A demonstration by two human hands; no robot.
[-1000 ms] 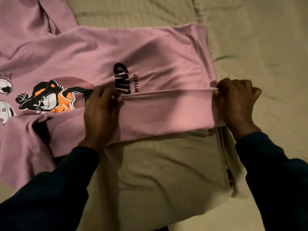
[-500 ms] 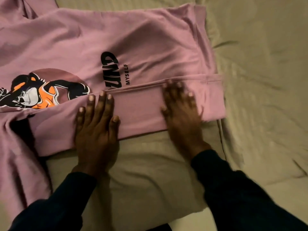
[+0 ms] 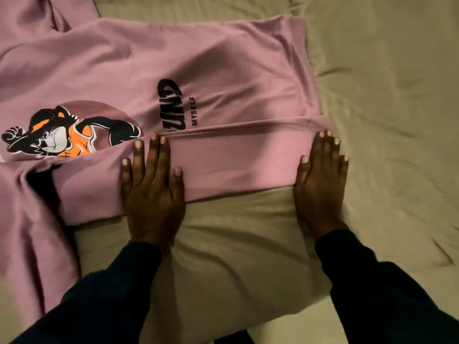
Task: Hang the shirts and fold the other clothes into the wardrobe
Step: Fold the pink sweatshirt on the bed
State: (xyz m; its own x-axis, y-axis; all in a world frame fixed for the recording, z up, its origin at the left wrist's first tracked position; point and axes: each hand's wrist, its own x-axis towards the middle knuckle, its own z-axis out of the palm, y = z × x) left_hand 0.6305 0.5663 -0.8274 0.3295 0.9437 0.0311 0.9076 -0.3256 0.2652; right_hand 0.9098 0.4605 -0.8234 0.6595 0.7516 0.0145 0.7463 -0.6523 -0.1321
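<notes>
A large pink cotton shirt with a printed cartoon figure in black, orange and white and black letters lies spread on a bed covered by a wrinkled beige sheet. The shirt fills the far and left part of the view, and its left part runs out of the picture. The near edge of the shirt is folded over toward the far side, so a flat pink band lies on top of the body of the shirt, and the fold edge reaches just under the letters. The left hand lies flat on this band, near its middle, with the fingers straight and slightly spread, pressing the cloth down and not grasping it. The right hand lies flat on the right end of the band, also with straight fingers that press and do not grasp; its outer fingers are at the shirt's right edge, beside the sheet. Both arms wear dark long sleeves. Near the person, under the wrists, a beige pillow lies on the bed, touching the near edge of the shirt.
</notes>
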